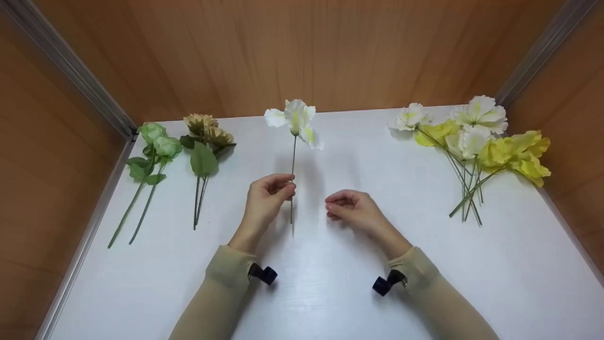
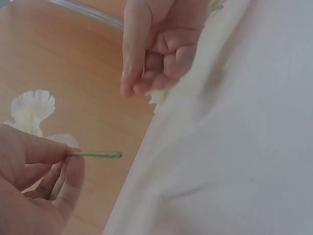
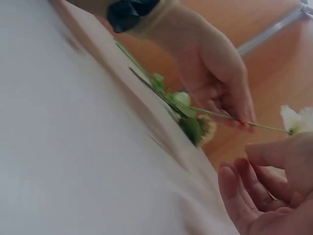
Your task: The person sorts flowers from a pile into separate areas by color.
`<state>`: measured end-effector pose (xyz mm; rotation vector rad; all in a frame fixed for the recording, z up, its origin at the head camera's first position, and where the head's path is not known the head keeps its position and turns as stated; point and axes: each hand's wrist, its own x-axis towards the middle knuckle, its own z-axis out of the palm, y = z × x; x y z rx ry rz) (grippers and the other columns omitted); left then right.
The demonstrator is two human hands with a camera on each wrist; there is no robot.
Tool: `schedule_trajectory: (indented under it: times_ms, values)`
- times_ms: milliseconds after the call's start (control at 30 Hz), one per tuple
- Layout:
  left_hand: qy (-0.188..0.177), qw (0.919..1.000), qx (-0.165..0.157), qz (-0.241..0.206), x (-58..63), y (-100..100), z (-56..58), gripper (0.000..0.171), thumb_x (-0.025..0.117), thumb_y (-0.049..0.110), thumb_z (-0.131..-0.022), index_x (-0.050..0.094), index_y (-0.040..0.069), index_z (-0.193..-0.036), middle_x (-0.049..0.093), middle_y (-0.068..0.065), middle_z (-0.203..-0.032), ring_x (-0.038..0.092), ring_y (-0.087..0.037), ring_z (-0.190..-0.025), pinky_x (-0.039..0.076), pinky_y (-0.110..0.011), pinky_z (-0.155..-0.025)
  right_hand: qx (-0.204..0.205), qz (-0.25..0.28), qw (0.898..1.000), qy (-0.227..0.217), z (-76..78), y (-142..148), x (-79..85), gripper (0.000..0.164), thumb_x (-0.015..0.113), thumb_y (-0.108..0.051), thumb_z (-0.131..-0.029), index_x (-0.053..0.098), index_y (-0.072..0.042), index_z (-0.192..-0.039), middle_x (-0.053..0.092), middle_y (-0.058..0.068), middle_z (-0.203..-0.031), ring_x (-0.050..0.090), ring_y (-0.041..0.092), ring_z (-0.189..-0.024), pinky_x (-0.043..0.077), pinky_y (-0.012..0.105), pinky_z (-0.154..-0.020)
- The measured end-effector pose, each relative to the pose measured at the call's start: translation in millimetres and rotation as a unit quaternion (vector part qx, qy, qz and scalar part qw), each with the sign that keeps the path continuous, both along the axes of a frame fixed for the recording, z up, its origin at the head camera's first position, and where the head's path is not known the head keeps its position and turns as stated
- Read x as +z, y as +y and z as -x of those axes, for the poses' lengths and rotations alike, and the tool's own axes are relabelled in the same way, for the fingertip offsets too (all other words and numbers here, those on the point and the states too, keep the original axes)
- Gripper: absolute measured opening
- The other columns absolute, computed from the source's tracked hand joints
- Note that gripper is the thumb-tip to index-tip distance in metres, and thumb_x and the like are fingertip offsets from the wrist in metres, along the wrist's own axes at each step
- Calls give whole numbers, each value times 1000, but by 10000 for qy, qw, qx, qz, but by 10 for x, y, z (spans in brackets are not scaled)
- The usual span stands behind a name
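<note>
My left hand [image 1: 269, 196] pinches the thin green stem of a white artificial iris [image 1: 295, 115] between thumb and fingertips. The flower stands roughly upright, with its bloom toward the back wall and its lower stem below the fingers. In the left wrist view, the stem's cut end [image 2: 100, 154] sticks out past the fingertips of the left hand [image 2: 44, 171]. Just to the right of the stem, my right hand [image 1: 354, 208] hovers with nothing in it. Its fingers are loosely bent, thumb near the fingertips, as the right wrist view also shows for this hand [image 3: 274, 191].
Two green roses [image 1: 165, 146] lie at the left, beside two beige flowers [image 1: 218, 137] with dark green leaves. On the right, a pile holds several white irises [image 1: 481, 113] and yellow irises [image 1: 516, 153] with crossed stems. Wooden panels [image 1: 330, 52] wall in the white table [image 1: 306, 302].
</note>
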<state>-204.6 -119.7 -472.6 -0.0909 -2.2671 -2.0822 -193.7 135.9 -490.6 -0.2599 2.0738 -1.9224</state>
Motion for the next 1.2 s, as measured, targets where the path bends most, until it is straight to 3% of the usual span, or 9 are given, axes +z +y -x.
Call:
schedule_trajectory:
  times_ms: [100, 200, 267, 367, 433, 633, 733, 933, 1200]
  values:
    - [-105, 9977, 336, 571, -5, -79, 71, 19, 76, -5, -99, 80, -3, -117, 76, -14, -97, 72, -19, -83, 62, -22, -74, -610, -346, 9974, 186, 187, 399, 83, 29, 74, -4, -103, 69, 14, -125, 76, 18, -108, 75, 13, -89, 64, 27, -83]
    - [-231, 9917, 585, 1124, -10, -149, 157, 20, 75, -2, -100, 80, -3, -120, 76, -13, -99, 71, -21, -85, 60, -20, -72, -1323, -999, 9853, 409, 320, 881, 143, 33, 76, -11, -104, 70, 11, -128, 76, 15, -110, 73, 12, -88, 62, 23, -81]
    - [-298, 9872, 686, 1406, -39, -185, 224, 22, 75, 0, -100, 80, -3, -121, 76, -14, -99, 70, -23, -87, 59, -20, -71, -1792, -1704, 9671, 590, 362, 1216, 155, 34, 76, -17, -104, 72, 7, -129, 76, 16, -113, 72, 12, -90, 59, 21, -79]
    - [-332, 9814, 770, 1729, -100, -216, 328, 23, 74, 2, -99, 79, -4, -121, 76, -14, -100, 69, -24, -90, 58, -21, -72, -2399, -2809, 9265, 723, 362, 1683, 143, 35, 73, -25, -106, 73, 1, -130, 76, 18, -120, 68, 14, -96, 53, 17, -76]
    - [-360, 9770, 800, 1942, -158, -233, 393, 24, 73, 2, -98, 79, -4, -120, 76, -14, -100, 69, -25, -91, 57, -24, -74, -2737, -3248, 9023, 743, 343, 1945, 112, 34, 72, -26, -106, 74, -1, -130, 75, 19, -122, 65, 15, -98, 50, 16, -76]
    - [-303, 9615, 877, 2588, -277, -259, 504, 22, 69, -1, -98, 80, -6, -117, 76, -17, -98, 69, -29, -90, 58, -40, -80, -3466, -3588, 8659, 359, 272, 2431, 46, 38, 72, -26, -105, 73, 0, -133, 72, 14, -120, 59, 7, -93, 48, 17, -76]
    - [-344, 9522, 991, 2870, -278, -260, 536, 21, 67, -1, -99, 80, -7, -114, 76, -19, -98, 70, -32, -92, 59, -46, -82, -3592, -3697, 8569, 29, 255, 2551, 48, 43, 71, -30, -105, 71, -1, -136, 70, 9, -119, 57, 6, -94, 47, 20, -78]
    - [-348, 9374, 1096, 3287, -259, -253, 551, 19, 65, -2, -101, 80, -8, -111, 78, -23, -105, 73, -37, -95, 61, -48, -84, -3726, -3698, 8500, -438, 215, 2670, 7, 47, 68, -33, -106, 67, 0, -139, 68, 11, -123, 59, 17, -102, 47, 24, -78]
    - [-402, 9397, 895, 3277, -246, -300, 446, 21, 70, 7, -98, 79, -9, -109, 76, -19, -93, 69, -32, -81, 61, -47, -76, -3745, -3661, 8480, -817, 183, 2726, -31, 58, 64, -42, -105, 64, 2, -143, 69, 21, -131, 62, 33, -117, 48, 27, -77]
